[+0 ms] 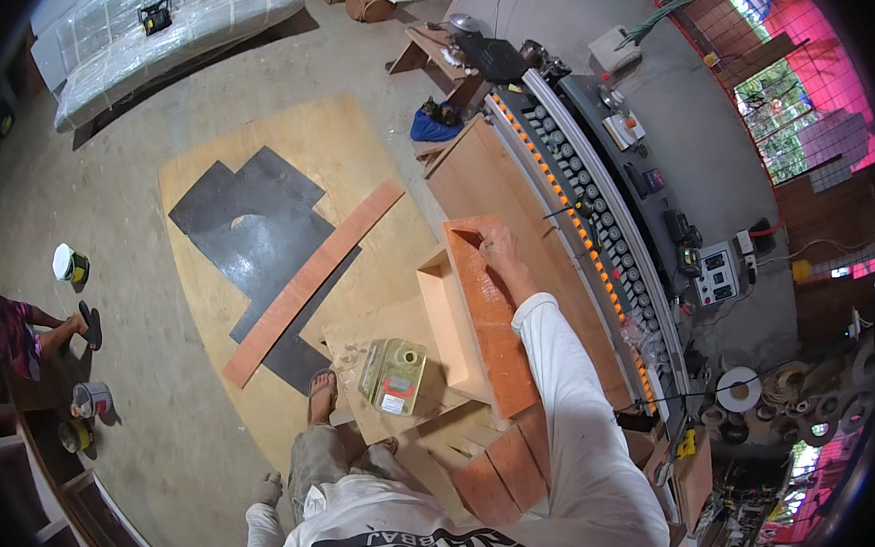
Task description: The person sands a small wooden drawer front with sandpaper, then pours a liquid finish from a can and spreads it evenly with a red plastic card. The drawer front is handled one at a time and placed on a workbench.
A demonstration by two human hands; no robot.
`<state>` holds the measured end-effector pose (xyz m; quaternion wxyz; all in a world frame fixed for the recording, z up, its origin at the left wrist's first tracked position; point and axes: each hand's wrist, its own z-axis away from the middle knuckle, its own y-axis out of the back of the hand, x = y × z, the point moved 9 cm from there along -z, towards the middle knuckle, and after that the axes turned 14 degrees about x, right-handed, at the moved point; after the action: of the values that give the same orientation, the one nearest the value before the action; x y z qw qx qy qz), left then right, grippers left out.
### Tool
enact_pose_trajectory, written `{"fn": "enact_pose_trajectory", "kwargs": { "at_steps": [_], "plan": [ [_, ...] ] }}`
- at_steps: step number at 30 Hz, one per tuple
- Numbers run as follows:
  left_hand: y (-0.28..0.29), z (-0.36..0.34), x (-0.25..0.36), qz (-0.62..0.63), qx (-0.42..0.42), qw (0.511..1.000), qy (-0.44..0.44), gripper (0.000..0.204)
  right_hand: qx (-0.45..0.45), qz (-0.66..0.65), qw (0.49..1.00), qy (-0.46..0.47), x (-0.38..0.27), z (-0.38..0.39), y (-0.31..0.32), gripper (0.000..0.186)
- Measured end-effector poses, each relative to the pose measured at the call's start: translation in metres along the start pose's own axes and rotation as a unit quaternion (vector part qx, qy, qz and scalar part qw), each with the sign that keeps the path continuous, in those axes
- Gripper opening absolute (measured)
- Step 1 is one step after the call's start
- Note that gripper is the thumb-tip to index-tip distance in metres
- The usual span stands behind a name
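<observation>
My right hand [500, 249] reaches into the far end of a long open wooden box [451, 337]. Its fingers are bent together against the reddish-orange, wet-looking inner face; what they hold, if anything, is hidden. One side of the box is pale bare wood. A squarish clear plastic jug [394, 376] with yellowish liquid and a label stands on a pale board just left of the box. Low at my left side hangs my left hand [270, 488], away from the box; its fingers are too small to make out.
A reddish plank [311, 286] crosses dark sheets [250, 220] on a large plywood panel [316, 131]. Right of the box runs a long machine [582, 207] with rows of rollers. Reddish boards [490, 482] lie near me. Tubs [91, 399] and another person's leg [58, 334] are at left.
</observation>
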<state>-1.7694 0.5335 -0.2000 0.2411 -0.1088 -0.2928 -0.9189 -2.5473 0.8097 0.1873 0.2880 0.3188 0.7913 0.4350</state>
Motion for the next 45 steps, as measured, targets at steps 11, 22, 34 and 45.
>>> {"fn": "enact_pose_trajectory", "kwargs": {
  "at_steps": [11,22,34,45],
  "plan": [
    [0.001,-0.05,0.085,0.061,-0.082,0.99,-0.1,0.038,-0.134,0.024,0.988,0.073,0.0,0.116,0.019,0.024],
    [-0.057,0.007,0.004,-0.035,-0.115,0.989,-0.081,0.036,-0.337,-0.011,0.941,0.039,-0.043,0.394,0.157,0.027],
    [-0.001,0.046,-0.073,-0.163,-0.094,0.982,-0.013,0.033,0.069,-0.028,0.997,-0.018,0.013,0.282,0.169,0.028],
    [-0.083,-0.004,0.149,-0.063,-0.137,0.974,-0.167,0.038,-0.14,-0.056,0.944,-0.294,0.018,0.389,0.164,0.016]
  ]
}}
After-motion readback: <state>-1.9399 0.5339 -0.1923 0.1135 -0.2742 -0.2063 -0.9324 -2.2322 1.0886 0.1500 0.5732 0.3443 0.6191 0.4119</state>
